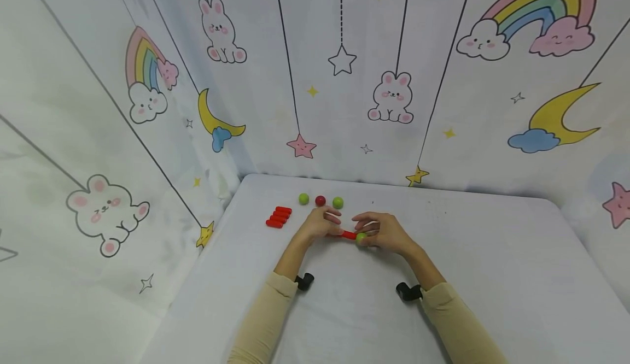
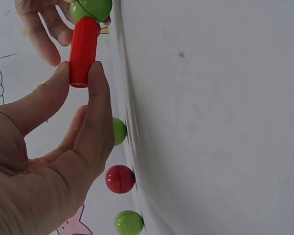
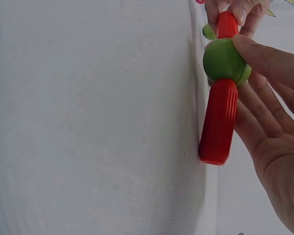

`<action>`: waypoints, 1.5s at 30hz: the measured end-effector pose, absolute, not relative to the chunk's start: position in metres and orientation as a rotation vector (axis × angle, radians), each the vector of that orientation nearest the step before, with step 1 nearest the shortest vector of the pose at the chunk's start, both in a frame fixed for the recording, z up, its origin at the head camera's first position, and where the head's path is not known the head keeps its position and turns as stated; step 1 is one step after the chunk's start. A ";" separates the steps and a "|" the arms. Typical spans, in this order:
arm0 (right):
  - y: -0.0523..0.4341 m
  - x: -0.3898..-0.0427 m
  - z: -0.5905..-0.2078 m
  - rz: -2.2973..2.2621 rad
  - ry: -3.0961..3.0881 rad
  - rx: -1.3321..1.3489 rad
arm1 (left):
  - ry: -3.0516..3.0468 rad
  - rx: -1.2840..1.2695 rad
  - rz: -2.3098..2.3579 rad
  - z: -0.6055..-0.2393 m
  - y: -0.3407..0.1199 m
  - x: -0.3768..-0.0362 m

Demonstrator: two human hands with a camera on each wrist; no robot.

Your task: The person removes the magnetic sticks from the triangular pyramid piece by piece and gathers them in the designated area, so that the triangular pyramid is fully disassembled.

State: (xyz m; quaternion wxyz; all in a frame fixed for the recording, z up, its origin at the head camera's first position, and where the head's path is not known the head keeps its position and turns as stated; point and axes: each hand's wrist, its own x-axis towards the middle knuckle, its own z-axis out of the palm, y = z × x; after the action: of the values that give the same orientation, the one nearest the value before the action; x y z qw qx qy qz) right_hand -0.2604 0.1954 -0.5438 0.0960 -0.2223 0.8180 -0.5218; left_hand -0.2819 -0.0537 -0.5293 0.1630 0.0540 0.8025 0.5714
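Head view: both forearms reach forward over the white table (image 1: pixel 492 254); the left hand (image 1: pixel 320 223) and right hand (image 1: pixel 386 232) meet at a red rod (image 1: pixel 348 235) joined to a green ball (image 1: pixel 361 237).

Left wrist view: thumb and forefinger (image 2: pixel 99 103) pinch the rod's end.

Right wrist view: the right hand's fingers (image 3: pixel 269 58) hold the green ball, a second red rod (image 3: pixel 218 122) hanging from it.

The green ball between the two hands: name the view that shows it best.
The right wrist view: the green ball fills the frame's upper right, joined to red sticks at both ends. The left wrist view cuts it at the top edge; the head view shows a small speck.
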 end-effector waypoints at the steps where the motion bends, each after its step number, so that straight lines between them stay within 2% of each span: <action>1: 0.195 -0.260 -0.543 -1.539 2.424 -0.665 | 2.292 0.156 1.627 -0.530 -0.054 -0.282; 29: 0.191 -0.257 -0.538 -1.527 2.405 -0.662 | 2.296 0.115 1.612 -0.530 -0.066 -0.285; 39: 0.214 -0.259 -0.534 -1.604 2.374 -0.529 | 2.363 0.044 1.687 -0.516 -0.119 -0.279; 45: 0.206 -0.260 -0.539 -1.513 2.452 -0.500 | 2.346 0.072 1.721 -0.513 -0.142 -0.279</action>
State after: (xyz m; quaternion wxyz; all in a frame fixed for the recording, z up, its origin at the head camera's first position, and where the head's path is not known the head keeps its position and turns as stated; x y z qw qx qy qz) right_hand -0.2598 0.2060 -0.5392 0.1086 -0.1701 0.8336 -0.5142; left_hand -0.2794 -0.1415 -0.5128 0.1155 0.0244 0.8006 0.5874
